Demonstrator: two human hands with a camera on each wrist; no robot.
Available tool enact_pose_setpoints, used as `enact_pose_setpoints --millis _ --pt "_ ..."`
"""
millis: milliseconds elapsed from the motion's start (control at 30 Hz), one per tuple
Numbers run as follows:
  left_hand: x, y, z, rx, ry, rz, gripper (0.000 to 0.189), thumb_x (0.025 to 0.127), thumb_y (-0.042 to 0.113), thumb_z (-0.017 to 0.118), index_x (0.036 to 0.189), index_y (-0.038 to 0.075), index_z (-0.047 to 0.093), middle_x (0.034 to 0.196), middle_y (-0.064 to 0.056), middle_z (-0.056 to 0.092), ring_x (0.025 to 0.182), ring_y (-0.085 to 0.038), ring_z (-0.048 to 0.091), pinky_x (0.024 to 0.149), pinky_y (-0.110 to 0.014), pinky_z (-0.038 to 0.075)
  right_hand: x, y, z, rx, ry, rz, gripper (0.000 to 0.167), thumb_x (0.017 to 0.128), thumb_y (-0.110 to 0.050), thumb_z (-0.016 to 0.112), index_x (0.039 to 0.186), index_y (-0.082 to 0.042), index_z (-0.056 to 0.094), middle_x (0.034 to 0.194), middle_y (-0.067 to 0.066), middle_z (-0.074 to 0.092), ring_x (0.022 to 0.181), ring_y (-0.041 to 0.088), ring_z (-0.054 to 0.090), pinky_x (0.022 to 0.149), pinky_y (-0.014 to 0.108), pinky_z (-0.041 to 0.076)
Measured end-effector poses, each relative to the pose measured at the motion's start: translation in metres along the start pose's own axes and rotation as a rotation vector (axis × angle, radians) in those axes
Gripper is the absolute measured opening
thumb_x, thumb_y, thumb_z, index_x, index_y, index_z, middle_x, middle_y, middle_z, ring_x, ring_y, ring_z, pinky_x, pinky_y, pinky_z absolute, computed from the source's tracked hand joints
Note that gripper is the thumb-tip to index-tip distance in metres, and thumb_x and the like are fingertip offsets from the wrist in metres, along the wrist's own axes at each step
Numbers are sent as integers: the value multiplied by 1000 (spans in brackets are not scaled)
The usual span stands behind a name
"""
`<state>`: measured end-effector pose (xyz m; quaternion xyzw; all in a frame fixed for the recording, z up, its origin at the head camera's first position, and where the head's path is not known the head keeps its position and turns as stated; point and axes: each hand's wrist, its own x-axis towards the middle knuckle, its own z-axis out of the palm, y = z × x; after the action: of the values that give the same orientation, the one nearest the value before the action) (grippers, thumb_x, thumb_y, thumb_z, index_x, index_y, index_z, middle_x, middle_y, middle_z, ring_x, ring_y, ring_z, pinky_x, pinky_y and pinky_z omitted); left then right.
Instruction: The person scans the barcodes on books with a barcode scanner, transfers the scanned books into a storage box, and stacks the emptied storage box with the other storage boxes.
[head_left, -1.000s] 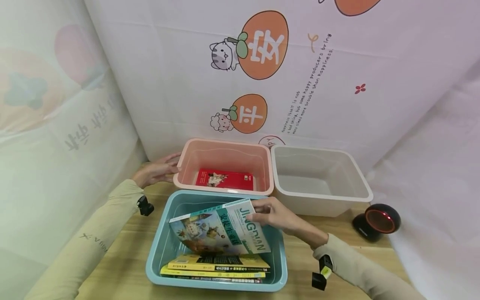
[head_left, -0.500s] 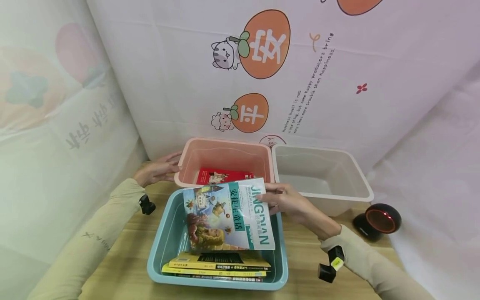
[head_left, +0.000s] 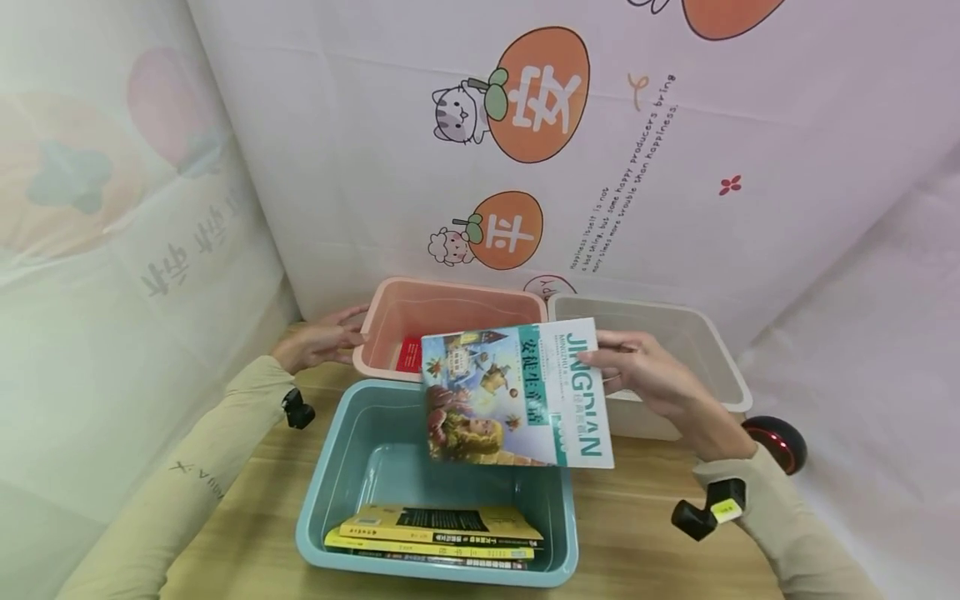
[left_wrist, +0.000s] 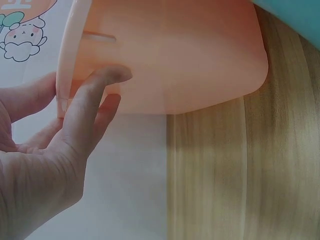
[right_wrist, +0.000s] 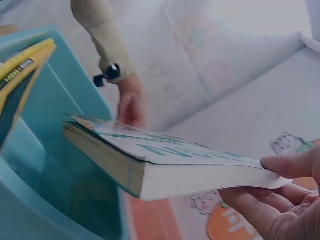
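Note:
My right hand pinches a paperback book by its right end, thumb on the cover and fingers beneath. Its illustrated cover carries a white band with green "JINGDIAN" lettering. The book is held above the blue bin and overlaps the front rims of the pink and white bins in the head view. In the right wrist view, the page edges of the book face the camera. My left hand holds the left rim of the pink bin; in the left wrist view, fingers curve against the bin's outer wall.
Several yellow-spined books lie stacked at the front of the blue bin. A red book shows partly inside the pink bin. A white bin stands beside it at right, near a round black device. Printed white cloth hangs behind.
My right hand has lifted the paperback out of the blue bin and carried it up and to the right. My left hand stays at the pink bin's rim.

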<state>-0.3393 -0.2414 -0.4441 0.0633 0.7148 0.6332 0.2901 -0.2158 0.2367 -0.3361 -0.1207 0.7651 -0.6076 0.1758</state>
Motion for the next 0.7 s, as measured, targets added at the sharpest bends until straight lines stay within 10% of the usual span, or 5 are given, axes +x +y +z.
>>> enact_pose_setpoints --millis 267,700 --pt "2 2 4 66 58 -16 81 107 3 51 170 15 3 172 -26 18 136 -41 52 87 -35 62 -17 -8 -48 39 25 -83 33 106 -1 56 125 -20 76 113 4 80 95 22 78 79 39 64" --pt "2 3 4 83 64 -8 80 107 3 51 170 15 3 171 -26 19 134 -39 55 85 -33 62 -50 -8 -118 6 17 -129 45 108 6 45 130 -19 74 116 1 78 96 17 77 77 32 63"
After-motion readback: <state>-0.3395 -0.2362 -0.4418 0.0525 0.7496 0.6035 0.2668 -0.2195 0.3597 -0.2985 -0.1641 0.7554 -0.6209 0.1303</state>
